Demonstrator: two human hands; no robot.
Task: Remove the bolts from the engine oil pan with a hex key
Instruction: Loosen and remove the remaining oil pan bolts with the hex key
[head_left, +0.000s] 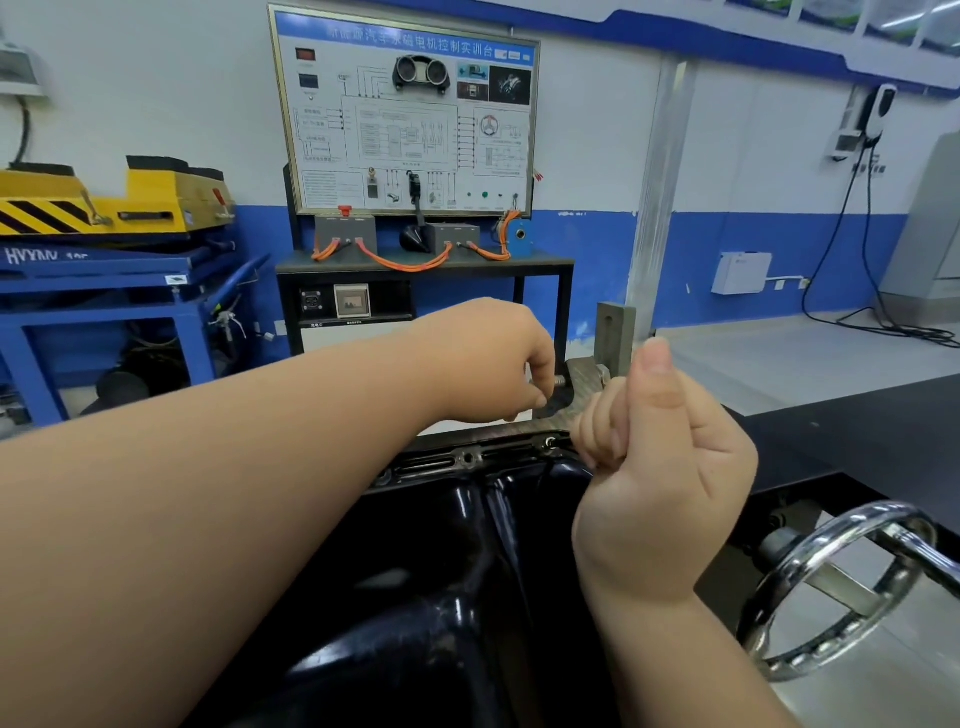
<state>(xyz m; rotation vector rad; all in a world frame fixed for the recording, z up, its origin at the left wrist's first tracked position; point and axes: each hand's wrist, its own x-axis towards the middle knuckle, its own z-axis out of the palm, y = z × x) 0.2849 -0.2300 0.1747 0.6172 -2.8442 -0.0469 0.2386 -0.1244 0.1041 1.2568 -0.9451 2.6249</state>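
- The camera is sitting on the person's head, facing forward and down.
- It is seeing the black pan (441, 571) up close, the wall (597, 156) far off.

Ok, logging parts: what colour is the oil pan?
The oil pan is glossy black; the head view shows it best.

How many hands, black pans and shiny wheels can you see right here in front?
Hands: 2, the left hand and the right hand
Black oil pan: 1
Shiny wheel: 1
Total: 4
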